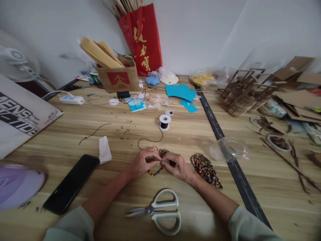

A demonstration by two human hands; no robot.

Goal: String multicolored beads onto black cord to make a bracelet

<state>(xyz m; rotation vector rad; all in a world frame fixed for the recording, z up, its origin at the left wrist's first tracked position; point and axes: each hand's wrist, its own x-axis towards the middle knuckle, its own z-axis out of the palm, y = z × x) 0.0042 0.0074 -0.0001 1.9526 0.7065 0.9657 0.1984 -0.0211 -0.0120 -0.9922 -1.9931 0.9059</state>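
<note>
Phone left of scissors, bead pile right

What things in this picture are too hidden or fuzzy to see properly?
All in the head view:
1. Bead string: the part between the left hand and right hand is covered by the fingers.
2. Purple thing: blurred, cut off by the left edge.
3. Fan: cut by the left edge.
4. Sticks in the red bag: tops cut by the top edge.
5. Cardboard bits, far right: too blurred.
</note>
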